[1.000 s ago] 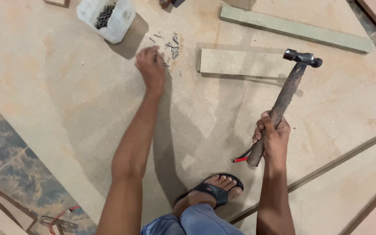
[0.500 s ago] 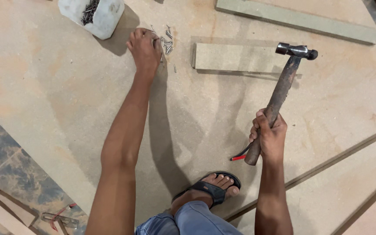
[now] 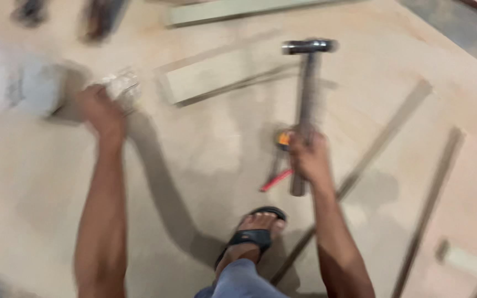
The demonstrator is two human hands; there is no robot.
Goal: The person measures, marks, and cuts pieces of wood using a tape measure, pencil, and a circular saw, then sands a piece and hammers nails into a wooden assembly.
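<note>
Two bare hands work over a pale plywood sheet [image 3: 205, 182] on the floor. The right hand [image 3: 306, 157] is clenched round the lower shaft of a steel-headed hammer with a worn wooden handle [image 3: 307, 94], which stands nearly upright, head well above the grip. A red-and-orange pencil-like tool [image 3: 278, 168] lies just left of that grip, partly hidden behind it. The left hand [image 3: 101, 110] reaches far forward, its grip curled on a blurred heap of small grey nails [image 3: 122, 85]; whether it pinches any cannot be told. A white plastic container [image 3: 15, 83] sits just left of it, a flat wooden offcut [image 3: 205, 77] to its right. A foot in a black sandal [image 3: 252, 232] rests between the arms.
</note>
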